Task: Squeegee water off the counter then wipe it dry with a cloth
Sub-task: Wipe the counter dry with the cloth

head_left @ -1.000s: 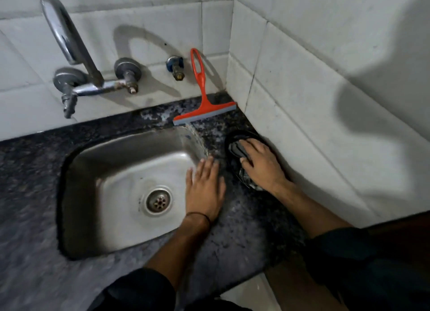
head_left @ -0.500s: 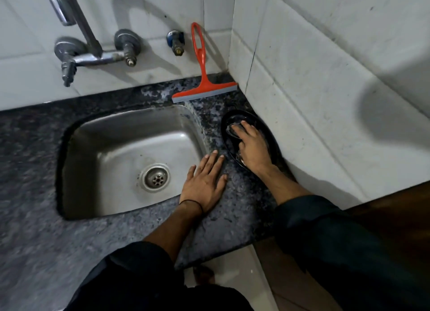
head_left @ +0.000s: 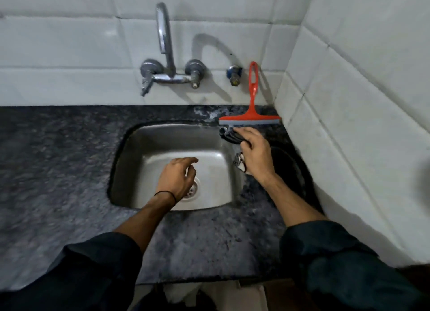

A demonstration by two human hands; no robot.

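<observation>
The left hand point(head_left: 178, 177) hangs loose and empty above the sink point(head_left: 144, 147), fingers half curled, while the right hand point(head_left: 254, 152) grips a bunched dark cloth point(head_left: 229, 136) at the sink's back right corner, just in front of the squeegee point(head_left: 252, 115). The wiping would go best with the cloth flattened under the palm and drawn in overlapping strokes across the granite counter point(head_left: 58, 159). The squeegee leans on the wall, blade running left to right on the counter, handle pointing up.
</observation>
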